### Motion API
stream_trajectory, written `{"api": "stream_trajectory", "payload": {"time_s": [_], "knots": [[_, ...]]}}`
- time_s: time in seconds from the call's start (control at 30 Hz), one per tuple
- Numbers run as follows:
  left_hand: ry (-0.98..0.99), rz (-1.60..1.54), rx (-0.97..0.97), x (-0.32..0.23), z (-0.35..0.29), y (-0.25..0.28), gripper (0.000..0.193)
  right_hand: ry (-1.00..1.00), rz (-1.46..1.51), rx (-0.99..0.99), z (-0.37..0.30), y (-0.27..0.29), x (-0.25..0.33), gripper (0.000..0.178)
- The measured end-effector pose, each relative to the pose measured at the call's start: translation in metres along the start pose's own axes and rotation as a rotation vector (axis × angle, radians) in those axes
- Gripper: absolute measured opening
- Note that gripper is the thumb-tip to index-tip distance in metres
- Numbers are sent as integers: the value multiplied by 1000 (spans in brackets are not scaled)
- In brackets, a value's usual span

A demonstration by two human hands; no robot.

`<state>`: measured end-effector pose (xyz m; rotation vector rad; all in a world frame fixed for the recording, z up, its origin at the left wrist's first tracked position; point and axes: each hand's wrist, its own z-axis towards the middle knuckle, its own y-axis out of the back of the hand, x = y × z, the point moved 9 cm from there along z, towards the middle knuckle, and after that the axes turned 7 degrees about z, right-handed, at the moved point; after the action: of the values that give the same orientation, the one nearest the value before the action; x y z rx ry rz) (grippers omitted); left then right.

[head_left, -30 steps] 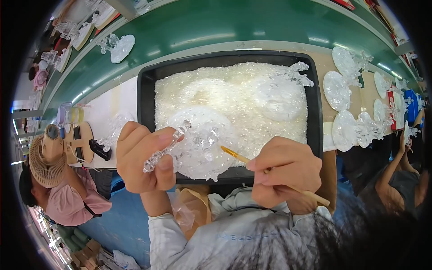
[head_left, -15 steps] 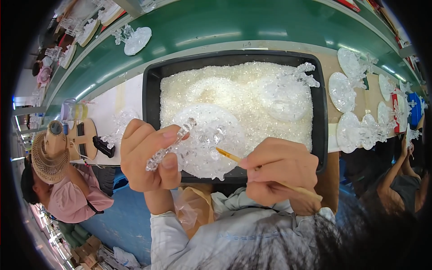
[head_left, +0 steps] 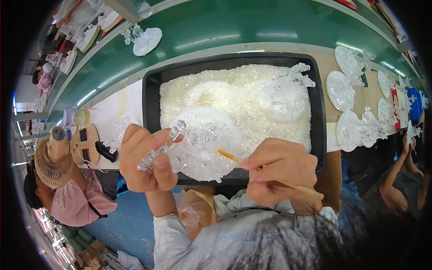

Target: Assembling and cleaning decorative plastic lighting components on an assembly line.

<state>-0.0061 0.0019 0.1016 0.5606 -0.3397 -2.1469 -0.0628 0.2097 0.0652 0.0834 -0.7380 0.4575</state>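
Note:
My left hand (head_left: 147, 158) is closed around the clear, knobbly stem of a see-through ornament with a round, glittery disc (head_left: 213, 130). The piece is tilted above the near left part of a black tray (head_left: 318, 117) filled with clear, sparkling granules (head_left: 247, 83). My right hand (head_left: 283, 170) pinches a thin paintbrush (head_left: 233, 157) with a pale handle. Its yellowish tip points left at the disc; whether it touches the surface I cannot tell. A second disc ornament (head_left: 282, 101) lies on the granules at the tray's right side.
Several similar disc ornaments (head_left: 340, 91) stand on the table at right. Another ornament (head_left: 147, 42) sits on the green surface (head_left: 234, 29) beyond the tray. At left are a black clip-like object (head_left: 106, 152), a fan (head_left: 55, 157) and a person in pink (head_left: 81, 202).
My left hand has tilted the ornament, its stem swinging slightly left and down. The brush is nearly where it was. The ornament on the green surface appears further right.

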Motion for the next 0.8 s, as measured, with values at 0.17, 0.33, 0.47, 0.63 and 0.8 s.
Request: {"api": "stream_trajectory", "payload": {"time_s": [0.17,0.33,0.47,0.63,0.8], "knots": [[-5,-24,-6,1,1,-3,25,36,-16,11,-1,0,4,25],[11,7,-7,1,-3,0,25,23,29,18,1,-3,2,25],[9,14,-2,-1,-3,1,25,23,36,48,1,-1,2,23],[5,29,-11,-1,-3,2,25,68,-6,58,0,-3,6,24],[11,61,41,-4,2,-3,23,139,-49,38,-1,-4,11,20]]}}
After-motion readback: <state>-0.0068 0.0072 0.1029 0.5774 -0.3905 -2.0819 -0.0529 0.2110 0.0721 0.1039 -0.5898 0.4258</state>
